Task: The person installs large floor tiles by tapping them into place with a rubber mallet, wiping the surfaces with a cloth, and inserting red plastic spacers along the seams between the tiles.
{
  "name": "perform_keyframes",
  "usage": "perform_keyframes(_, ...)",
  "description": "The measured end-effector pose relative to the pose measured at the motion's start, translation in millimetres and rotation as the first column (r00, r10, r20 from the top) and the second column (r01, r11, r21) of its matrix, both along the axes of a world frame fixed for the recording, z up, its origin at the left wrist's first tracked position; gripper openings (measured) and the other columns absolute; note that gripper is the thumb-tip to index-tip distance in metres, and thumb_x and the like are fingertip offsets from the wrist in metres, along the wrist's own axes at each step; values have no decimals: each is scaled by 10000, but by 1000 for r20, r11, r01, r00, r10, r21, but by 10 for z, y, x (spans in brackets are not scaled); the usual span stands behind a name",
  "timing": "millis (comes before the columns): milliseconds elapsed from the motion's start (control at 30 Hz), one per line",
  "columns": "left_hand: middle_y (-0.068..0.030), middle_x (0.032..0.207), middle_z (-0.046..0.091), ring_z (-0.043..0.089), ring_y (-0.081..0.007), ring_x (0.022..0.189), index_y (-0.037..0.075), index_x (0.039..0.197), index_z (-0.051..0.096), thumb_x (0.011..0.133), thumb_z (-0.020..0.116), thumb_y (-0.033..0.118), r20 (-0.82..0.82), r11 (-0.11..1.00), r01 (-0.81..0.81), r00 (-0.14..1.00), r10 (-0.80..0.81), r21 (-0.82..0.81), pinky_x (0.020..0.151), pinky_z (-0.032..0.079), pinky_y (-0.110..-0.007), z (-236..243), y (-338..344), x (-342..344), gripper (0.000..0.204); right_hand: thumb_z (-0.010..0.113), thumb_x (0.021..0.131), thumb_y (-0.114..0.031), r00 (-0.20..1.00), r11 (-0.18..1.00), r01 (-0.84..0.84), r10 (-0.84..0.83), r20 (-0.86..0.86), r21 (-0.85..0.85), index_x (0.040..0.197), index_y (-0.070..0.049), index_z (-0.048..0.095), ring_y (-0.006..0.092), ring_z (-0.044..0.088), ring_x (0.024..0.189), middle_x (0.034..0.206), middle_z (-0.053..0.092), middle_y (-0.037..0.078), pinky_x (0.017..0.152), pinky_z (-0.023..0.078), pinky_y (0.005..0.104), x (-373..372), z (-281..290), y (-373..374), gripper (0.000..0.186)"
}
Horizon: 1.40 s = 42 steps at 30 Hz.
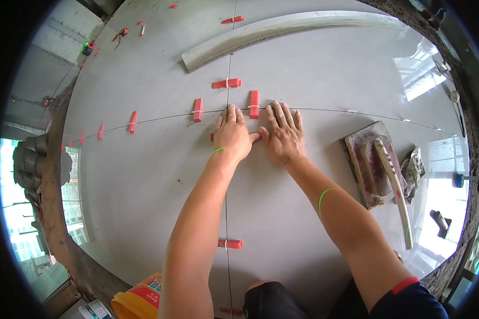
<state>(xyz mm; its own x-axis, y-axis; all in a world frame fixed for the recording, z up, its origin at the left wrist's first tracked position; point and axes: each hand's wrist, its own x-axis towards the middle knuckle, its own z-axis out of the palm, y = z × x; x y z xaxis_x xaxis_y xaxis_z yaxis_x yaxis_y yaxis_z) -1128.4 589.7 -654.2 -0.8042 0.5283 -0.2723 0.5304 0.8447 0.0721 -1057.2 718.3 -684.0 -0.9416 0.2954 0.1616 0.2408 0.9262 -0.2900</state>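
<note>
Both my hands press flat on large grey floor tiles (138, 191), just below the joint running left to right. My left hand (233, 134) lies with its fingertips at the crossing of the joints, thumb out toward the right. My right hand (283, 134) is spread beside it, fingertips near the same joint. Neither holds anything. A red levelling wedge (254, 105) in a white clip stands between the fingertips of both hands. Another red wedge (226, 83) lies just beyond, across the far joint. Part of one more wedge shows beside my left hand, mostly hidden by it.
A long metal straightedge (282, 31) lies across the far tiles. At right are a hand float (364, 165), a long pale handle (396, 186) lying across it and a crumpled grey rag (413, 173). A yellow bucket (127, 304) stands lower left. More wedges (133, 122) line the joint leftward.
</note>
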Motion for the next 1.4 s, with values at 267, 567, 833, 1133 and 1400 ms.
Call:
perform_keyframes(267, -259, 1577, 251, 363, -343, 1415, -105, 1459, 341, 902, 654, 400, 49, 961, 191, 982, -185, -201, 1177, 261, -438, 128, 155, 233, 814, 373, 999, -461, 990, 994, -72, 81, 114, -77, 1546, -41, 256, 252, 144, 1520, 1636, 201, 108, 1243, 102, 397, -159, -87, 412, 699)
perform_keyframes(567, -210, 1409, 513, 504, -349, 1288, 14, 1367, 497, 903, 651, 188, 274, 938, -75, 961, -22, 339, 1161, 263, -532, 678, -717, 2045, 519, 409, 1007, -393, 962, 990, -118, 134, 239, -79, 1540, 2, 225, 279, 113, 1524, 1640, 161, 138, 1244, 97, 415, 1272, 190, 302, 688)
perform_keyframes(833, -174, 1121, 697, 660, -327, 1076, 7, 1122, 678, 903, 659, 149, -125, 689, -362, 827, 549, 628, 959, 502, -410, 2763, -2818, 3602, 262, 667, 913, -368, 912, 923, -122, 249, 326, -365, 1485, 10, 369, 322, 313, 1432, 1549, 326, 213, 1164, 279, 435, 2845, 547, 801, 748)
perform_keyframes(1133, -172, 1053, 703, 662, -346, 1014, 14, 1103, 687, 939, 609, 253, 62, 404, -852, 447, 892, 333, 879, 514, -412, 2800, -4771, 3961, 300, 531, 995, -330, 967, 974, 223, -225, 121, 27, 1423, -28, 377, 464, 566, 1080, 1195, 579, 289, 909, 466, 547, 3735, -79, 2011, 545)
perform_keyframes(1400, -193, 1142, 691, 659, -360, 1050, 33, 1091, 719, 833, 669, 197, 230, 596, -789, 559, 797, -149, 897, 526, -444, 1345, -5359, 3453, 310, 537, 983, -307, 824, 249, 553, -307, 477, -795, 1069, -135, 478, 182, 493, 454, 608, 417, 12, 387, 426, 330, 4326, -193, 766, 200)
